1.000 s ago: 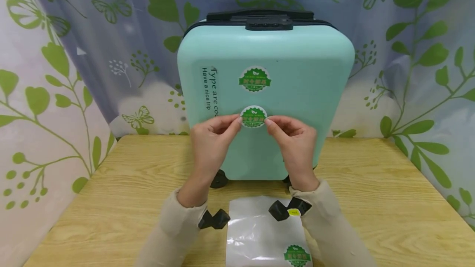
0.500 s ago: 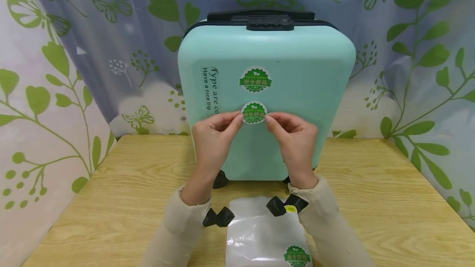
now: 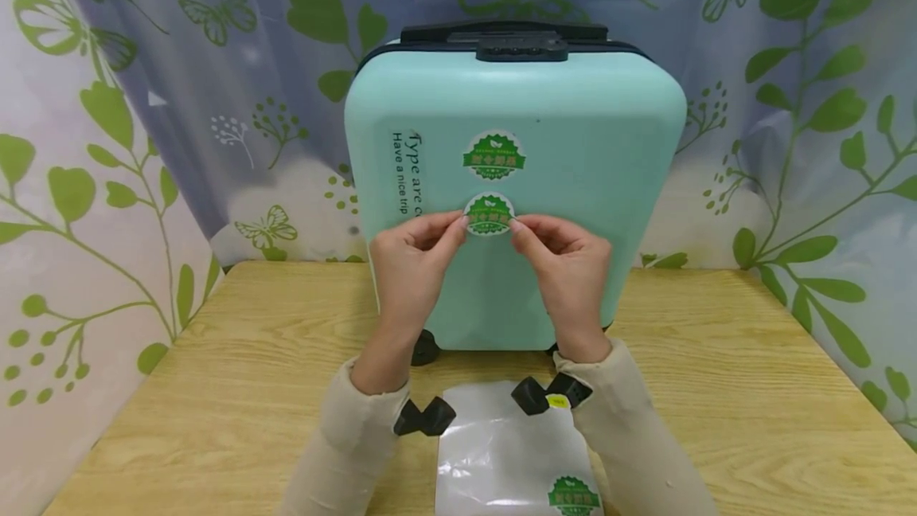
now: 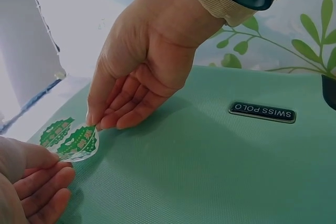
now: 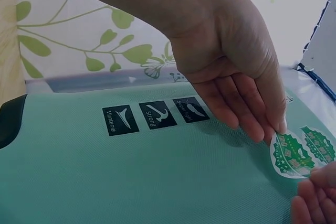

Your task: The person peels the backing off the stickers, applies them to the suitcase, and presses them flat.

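A round green-and-white sticker (image 3: 490, 214) is stretched between both hands, in front of a mint-green suitcase (image 3: 501, 301). My left hand (image 3: 417, 265) pinches its left edge between thumb and index finger. The right hand (image 3: 571, 269) pinches the opposite edge the same way. Just above, a matching sticker (image 3: 494, 155) lies flat on the suitcase. In the left wrist view the held sticker (image 4: 80, 144) looks slightly bent and very near the shell; whether it touches cannot be told. The right wrist view shows the held sticker (image 5: 290, 155) beside the other one.
A glossy white sheet (image 3: 505, 436) lies on the wooden table (image 3: 236, 388) before the suitcase, with another green sticker (image 3: 573, 495) at its lower right. The suitcase stands upright on black wheels (image 3: 425, 347). Behind it hangs a leaf-patterned curtain (image 3: 315, 10).
Both hands have moved slightly up the suitcase with the pinched sticker, narrowing the gap to the upper sticker. The suitcase and sheet have stayed in place.
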The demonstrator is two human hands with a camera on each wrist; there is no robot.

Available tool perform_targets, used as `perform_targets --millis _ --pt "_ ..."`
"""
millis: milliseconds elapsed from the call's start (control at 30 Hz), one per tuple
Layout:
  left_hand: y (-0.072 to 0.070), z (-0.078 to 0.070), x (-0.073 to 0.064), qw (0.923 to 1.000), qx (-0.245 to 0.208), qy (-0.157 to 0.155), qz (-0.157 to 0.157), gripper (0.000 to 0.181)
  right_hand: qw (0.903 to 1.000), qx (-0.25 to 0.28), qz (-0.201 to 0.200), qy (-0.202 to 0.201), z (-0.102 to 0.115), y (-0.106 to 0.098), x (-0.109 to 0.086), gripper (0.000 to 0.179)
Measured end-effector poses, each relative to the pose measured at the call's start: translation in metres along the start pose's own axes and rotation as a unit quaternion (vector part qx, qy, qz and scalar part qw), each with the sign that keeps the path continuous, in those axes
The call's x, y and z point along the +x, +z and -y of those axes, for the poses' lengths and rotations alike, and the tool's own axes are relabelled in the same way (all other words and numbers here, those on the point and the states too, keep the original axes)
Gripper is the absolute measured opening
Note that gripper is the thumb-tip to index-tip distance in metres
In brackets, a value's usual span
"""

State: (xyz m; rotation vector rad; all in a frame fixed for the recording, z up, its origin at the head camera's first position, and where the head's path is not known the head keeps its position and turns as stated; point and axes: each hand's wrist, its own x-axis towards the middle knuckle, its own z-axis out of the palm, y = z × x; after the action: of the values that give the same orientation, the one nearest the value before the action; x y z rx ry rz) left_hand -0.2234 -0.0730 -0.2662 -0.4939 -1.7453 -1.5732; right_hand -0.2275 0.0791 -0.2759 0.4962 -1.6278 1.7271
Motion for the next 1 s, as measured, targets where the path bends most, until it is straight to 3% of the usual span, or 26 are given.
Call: perform_targets --millis 500,1000 --pt "0.0001 -0.0039 0.0029 0.9991 -0.008 -0.042 0.001 0.012 0.9995 0.008 -0.005 0.031 0.0037 0.0009 0.0025 0.02" --pt "-0.0003 -0.0046 0.0053 0.998 -0.012 -0.063 0.0 0.013 0.9993 0.003 -0.002 0.036 0.0058 0.002 0.0036 0.02"
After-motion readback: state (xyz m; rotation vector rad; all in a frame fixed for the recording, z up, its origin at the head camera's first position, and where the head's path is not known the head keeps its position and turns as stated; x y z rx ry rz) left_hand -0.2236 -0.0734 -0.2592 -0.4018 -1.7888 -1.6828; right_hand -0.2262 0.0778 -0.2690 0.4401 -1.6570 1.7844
